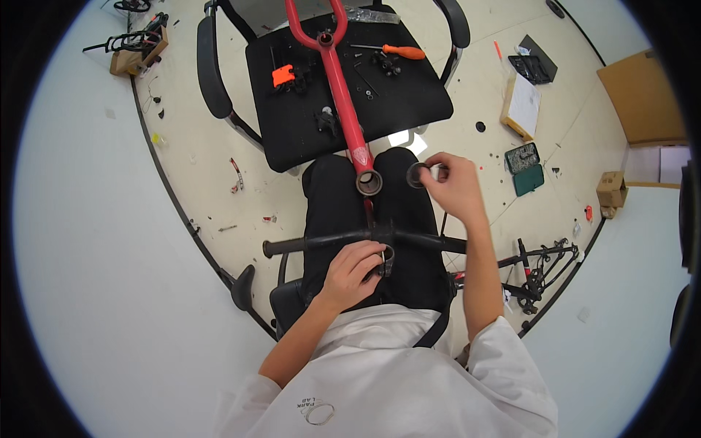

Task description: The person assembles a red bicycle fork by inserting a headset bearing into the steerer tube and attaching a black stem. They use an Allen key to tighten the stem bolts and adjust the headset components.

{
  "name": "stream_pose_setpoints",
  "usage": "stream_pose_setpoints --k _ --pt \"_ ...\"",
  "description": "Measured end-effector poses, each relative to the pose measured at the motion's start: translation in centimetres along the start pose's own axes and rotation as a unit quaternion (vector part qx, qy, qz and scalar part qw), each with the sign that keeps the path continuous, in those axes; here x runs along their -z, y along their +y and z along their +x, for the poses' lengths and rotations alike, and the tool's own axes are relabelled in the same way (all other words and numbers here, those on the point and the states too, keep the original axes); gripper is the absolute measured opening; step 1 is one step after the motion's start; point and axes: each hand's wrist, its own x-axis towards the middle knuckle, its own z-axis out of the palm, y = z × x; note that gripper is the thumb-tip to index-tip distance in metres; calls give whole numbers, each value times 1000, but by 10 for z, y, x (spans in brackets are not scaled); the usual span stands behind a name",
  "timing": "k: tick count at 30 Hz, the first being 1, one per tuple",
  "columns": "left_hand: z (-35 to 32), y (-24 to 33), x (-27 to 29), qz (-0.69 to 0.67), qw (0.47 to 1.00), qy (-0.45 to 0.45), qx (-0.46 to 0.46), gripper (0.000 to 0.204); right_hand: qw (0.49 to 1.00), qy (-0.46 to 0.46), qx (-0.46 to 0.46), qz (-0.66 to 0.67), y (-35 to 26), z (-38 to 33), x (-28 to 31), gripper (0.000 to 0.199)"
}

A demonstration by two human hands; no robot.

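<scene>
The black office chair (409,102) stood in front of the seated person and carried the red bicycle frame (342,87), whose tube ran down toward the lap and ended in the open head tube (369,182) between the knees. On the seat beside the frame lay an orange-handled screwdriver (398,51), an orange clip-like part (282,75) and several small black parts. The black handlebar (321,241) lay crosswise over the thighs, its stem clamp at the middle.

Left hand (352,271): grip closed around the stem clamp, holding the handlebar steady on the lap.

Right hand (454,186): grip pinching a dark ring (417,174), apparently a headset bearing or spacer, between fingertips, held just beside the head tube opening and not yet touching it.

Judgement on technique: the ring would seat best if brought square to the head tube mouth, face parallel to the rim, then pressed evenly rather than tipped in at one edge. Which face of the ring pointed down could not be read from this view; worth checking before seating. The left hand should keep the handlebar from rolling, since a shift would jog the frame.

A green parts case (526,168) lay on the floor at right.
</scene>
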Motion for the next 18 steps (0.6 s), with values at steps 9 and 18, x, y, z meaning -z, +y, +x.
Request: stream_pose_setpoints --k 9,18 --pt "46 6 37 5 989 95 116 46 995 82 47 -23 10 44 108 15" --pt "154 -59 81 -128 870 334 340 45 999 31 7 38 76 139 37 29"
